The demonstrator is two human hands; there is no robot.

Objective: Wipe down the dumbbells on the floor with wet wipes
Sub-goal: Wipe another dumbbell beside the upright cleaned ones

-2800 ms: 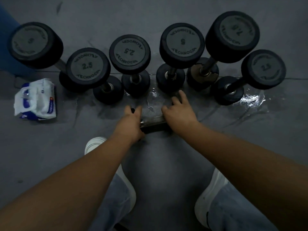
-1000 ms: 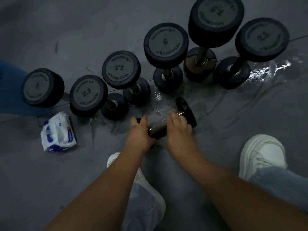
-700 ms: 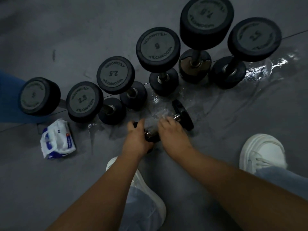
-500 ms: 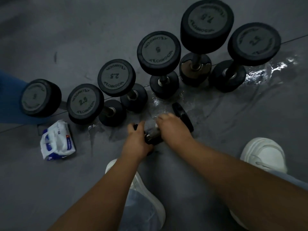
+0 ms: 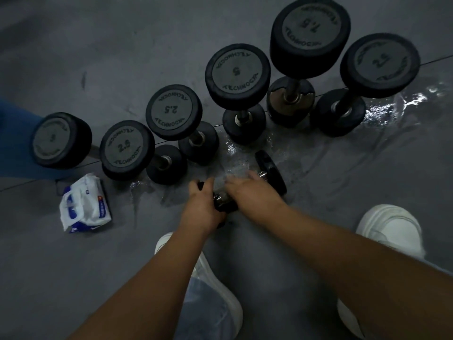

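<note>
A small black dumbbell (image 5: 270, 173) lies on its side on the grey floor in front of me. My left hand (image 5: 201, 204) grips its near end. My right hand (image 5: 255, 192) lies over the metal handle and holds a thin wet wipe (image 5: 231, 174) against it; the wipe is blurred. Behind it several black dumbbells stand on end in a row, among them one marked 5 (image 5: 237, 74), one marked 7.5 (image 5: 308, 35) and one marked 2.5 (image 5: 174, 111).
An opened white and blue pack of wipes (image 5: 84, 204) lies on the floor to the left. Wet patches (image 5: 392, 109) shine on the floor by the right-hand dumbbells. My white shoes (image 5: 392, 227) (image 5: 215, 278) flank the hands. Something blue (image 5: 14, 138) sits at the left edge.
My right hand has slid along the handle toward the far disc with the wipe. My left hand keeps its grip on the near end. The view has shifted slightly.
</note>
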